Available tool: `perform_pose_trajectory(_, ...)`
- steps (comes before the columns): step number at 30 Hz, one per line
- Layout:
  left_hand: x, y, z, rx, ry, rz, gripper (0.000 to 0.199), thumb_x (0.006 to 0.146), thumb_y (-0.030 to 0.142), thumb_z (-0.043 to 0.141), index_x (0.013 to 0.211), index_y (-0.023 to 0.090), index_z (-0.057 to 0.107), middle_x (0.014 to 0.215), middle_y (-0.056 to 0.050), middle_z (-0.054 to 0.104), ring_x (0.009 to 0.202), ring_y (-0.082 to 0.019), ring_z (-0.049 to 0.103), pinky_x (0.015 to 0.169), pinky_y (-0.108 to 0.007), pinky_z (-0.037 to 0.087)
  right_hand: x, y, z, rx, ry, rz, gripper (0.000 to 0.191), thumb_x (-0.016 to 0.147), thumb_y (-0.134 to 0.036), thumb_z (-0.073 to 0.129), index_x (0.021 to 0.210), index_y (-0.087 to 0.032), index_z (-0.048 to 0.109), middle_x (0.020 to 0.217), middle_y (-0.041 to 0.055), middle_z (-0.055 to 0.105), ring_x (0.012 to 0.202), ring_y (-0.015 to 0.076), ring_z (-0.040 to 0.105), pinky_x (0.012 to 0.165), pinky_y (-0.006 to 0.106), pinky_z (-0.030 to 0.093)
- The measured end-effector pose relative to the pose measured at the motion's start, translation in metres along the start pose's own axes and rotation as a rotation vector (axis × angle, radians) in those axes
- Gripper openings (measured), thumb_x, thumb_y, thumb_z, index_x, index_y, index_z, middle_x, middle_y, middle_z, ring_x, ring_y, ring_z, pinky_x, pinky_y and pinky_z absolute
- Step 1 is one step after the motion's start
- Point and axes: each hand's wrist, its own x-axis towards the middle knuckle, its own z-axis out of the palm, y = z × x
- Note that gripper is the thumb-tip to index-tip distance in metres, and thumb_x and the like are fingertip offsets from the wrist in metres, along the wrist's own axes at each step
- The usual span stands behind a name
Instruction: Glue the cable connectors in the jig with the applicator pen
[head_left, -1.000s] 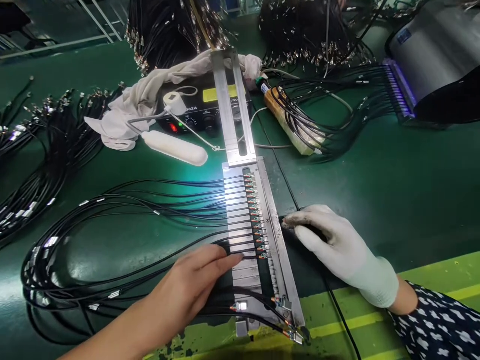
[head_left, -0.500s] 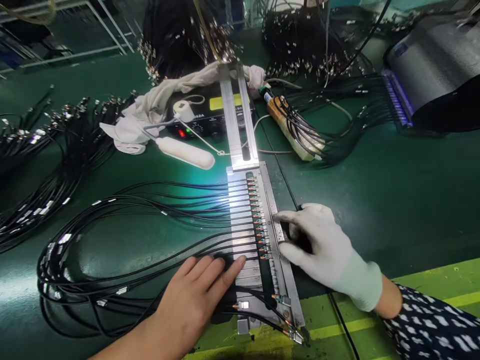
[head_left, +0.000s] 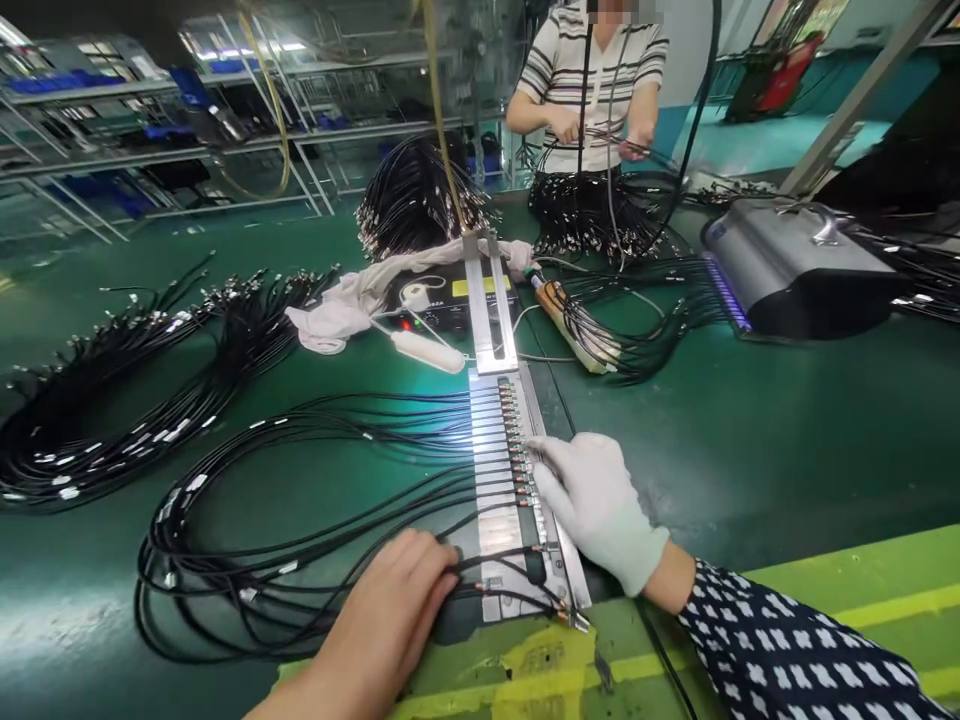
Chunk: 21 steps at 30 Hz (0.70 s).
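A metal fixture plate [head_left: 493, 520] lies lengthwise before me, with black cables [head_left: 420, 400] laid side by side across its slots. Their small metal connectors [head_left: 513, 425] line up along its dark channel. My bare left hand [head_left: 397, 590] is at the plate's lower left edge, fingers curled together around a black cable; its fingertips are partly hidden. My right hand [head_left: 589, 500], in a white glove, rests at the plate's right edge, index finger and thumb stretched out and apart beside the connectors. Loose connector ends [head_left: 574, 618] lie over the plate's near end.
Beyond the plate stand a slotted metal bracket [head_left: 486, 300], a black control box [head_left: 450, 315] and a white cloth [head_left: 352, 300]. Cable bundles [head_left: 187, 400] lie left. A silver machine [head_left: 802, 270] glows purple at right. A co-worker [head_left: 592, 110] handles cables at the back.
The view has tilted up, bringing a co-worker into sight. My left hand has drawn back from the plate, its fingers now curled. My right hand's index finger and thumb have moved closer to the connectors.
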Motion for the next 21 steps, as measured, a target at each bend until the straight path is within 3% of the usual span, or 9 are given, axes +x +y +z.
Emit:
perform_pose_trajectory(6, -0.015, -0.004, -0.008, -0.117, -0.099, -0.097, 0.025, 0.101, 0.026, 0.033, 0.097, 0.022, 0.057, 0.084, -0.003, 0.061, 0.075, -0.016, 0.058, 0.067, -0.026, 0.047, -0.013, 0.012, -0.013, 0.123, -0.063, 0.040, 0.030, 0.100, -0.038, 0.046, 0.123, -0.024, 0.056, 0.082, 0.0001, 0.065, 0.088, 0.0199, 0.061, 0.088, 0.036, 0.044)
perform_pose_trajectory(10, -0.029, -0.004, -0.016, -0.096, -0.163, -0.151, 0.027, 0.100, 0.025, 0.034, 0.092, 0.022, 0.060, 0.080, -0.002, 0.061, 0.070, -0.015, 0.060, 0.065, -0.025, 0.048, -0.024, 0.017, -0.013, 0.149, -0.050, 0.082, 0.028, 0.099, -0.039, 0.047, 0.122, -0.026, 0.057, 0.097, 0.0023, 0.067, 0.101, 0.0230, 0.060, 0.091, 0.040, 0.045)
perform_pose_trajectory(14, -0.023, 0.000, -0.014, 0.005, -0.023, -0.053, 0.022, 0.097, 0.021, 0.040, 0.109, 0.019, 0.059, 0.093, -0.006, 0.064, 0.084, -0.019, 0.061, 0.076, -0.030, 0.052, -0.026, 0.015, -0.010, 0.154, -0.031, 0.102, 0.025, 0.097, -0.037, 0.049, 0.117, -0.026, 0.060, 0.095, 0.0027, 0.068, 0.102, 0.0251, 0.060, 0.091, 0.042, 0.045)
perform_pose_trajectory(17, -0.006, -0.001, -0.008, 0.027, 0.086, 0.011, 0.031, 0.096, 0.016, 0.040, 0.125, 0.019, 0.052, 0.106, -0.008, 0.062, 0.094, -0.019, 0.060, 0.085, -0.032, 0.052, -0.026, 0.012, -0.011, 0.151, -0.014, 0.095, 0.024, 0.097, -0.034, 0.048, 0.116, -0.026, 0.061, 0.098, 0.0041, 0.068, 0.102, 0.0250, 0.061, 0.090, 0.042, 0.047)
perform_pose_trajectory(21, 0.013, -0.005, 0.003, 0.080, 0.050, 0.037, 0.043, 0.094, 0.007, 0.036, 0.133, 0.019, 0.049, 0.107, -0.008, 0.062, 0.095, -0.018, 0.059, 0.083, -0.030, 0.053, -0.027, 0.011, -0.010, 0.149, -0.011, 0.068, 0.023, 0.096, -0.031, 0.050, 0.113, -0.026, 0.063, 0.103, 0.0049, 0.068, 0.104, 0.0252, 0.060, 0.092, 0.044, 0.047)
